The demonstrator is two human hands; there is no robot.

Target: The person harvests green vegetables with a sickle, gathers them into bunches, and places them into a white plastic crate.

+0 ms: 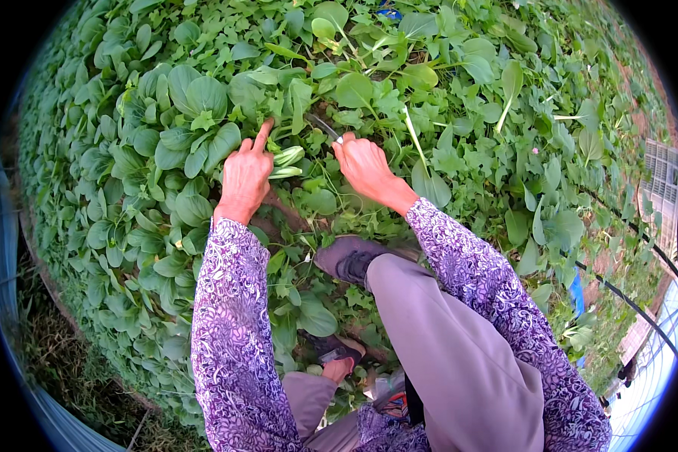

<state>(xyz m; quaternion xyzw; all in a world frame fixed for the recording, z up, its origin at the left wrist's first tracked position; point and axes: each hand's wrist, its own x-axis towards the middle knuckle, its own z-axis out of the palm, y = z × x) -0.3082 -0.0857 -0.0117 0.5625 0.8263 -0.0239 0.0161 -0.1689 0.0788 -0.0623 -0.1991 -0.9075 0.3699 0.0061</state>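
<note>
I see two hands down in a bed of leafy greens (166, 151). My left hand (245, 177) has its grip closed around one bok choy plant (285, 162), index finger pointing up, pale stalks showing just beside the palm. My right hand (365, 166) has its grip shut on one small knife (325, 128), blade angled up-left toward the plant's base. Two purple patterned sleeves (230, 331), one grey trouser leg (444, 354) and two dark shoes (350, 258) sit below. Black hose (633, 301) runs at right.
</note>
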